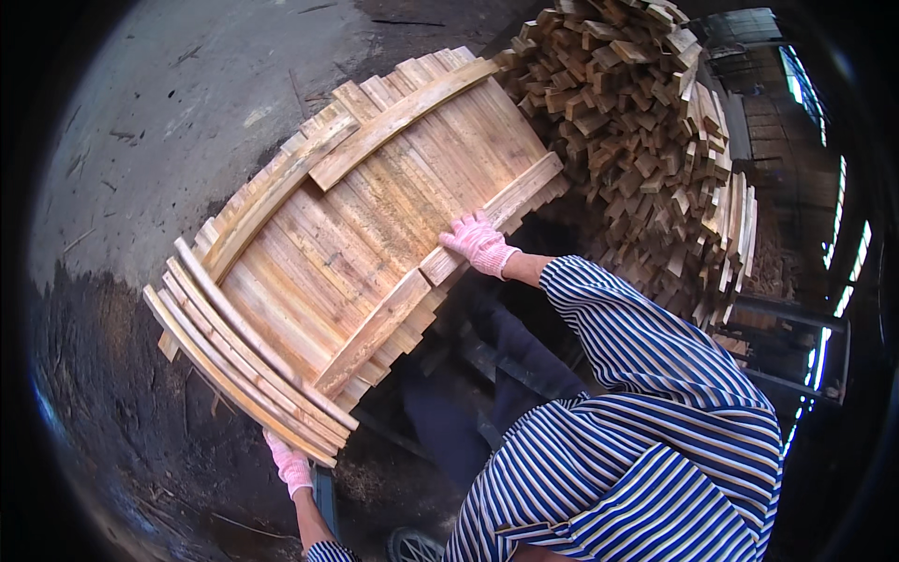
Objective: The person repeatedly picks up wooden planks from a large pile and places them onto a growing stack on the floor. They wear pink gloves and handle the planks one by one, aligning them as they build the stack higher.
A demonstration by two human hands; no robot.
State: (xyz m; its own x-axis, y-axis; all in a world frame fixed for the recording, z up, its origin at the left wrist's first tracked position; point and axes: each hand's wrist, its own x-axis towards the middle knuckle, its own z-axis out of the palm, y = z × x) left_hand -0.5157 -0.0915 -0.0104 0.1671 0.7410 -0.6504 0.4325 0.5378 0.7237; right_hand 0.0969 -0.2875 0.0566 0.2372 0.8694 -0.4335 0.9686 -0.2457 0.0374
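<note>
A broad layer of narrow wooden slats [375,215], laid side by side, slants across the middle. Longer battens lie over both long edges, among them a near-edge batten [375,330]. My right hand [478,244], in a pink knitted glove, is closed over the batten at the near edge, close to a joint between two pieces. Several long wooden strips [251,361], slightly curved in this view, lie together across the left end. My left hand [288,464], gloved the same way, grips the outer strips from below at their near end; most of its fingers are hidden.
A tall stack of cut wood pieces [637,131] stands at the back right, close to the slats' right end. Dark metal bars [524,370] and a wheel [414,545] show below. Grey floor [215,84] with wood scraps spreads to the left.
</note>
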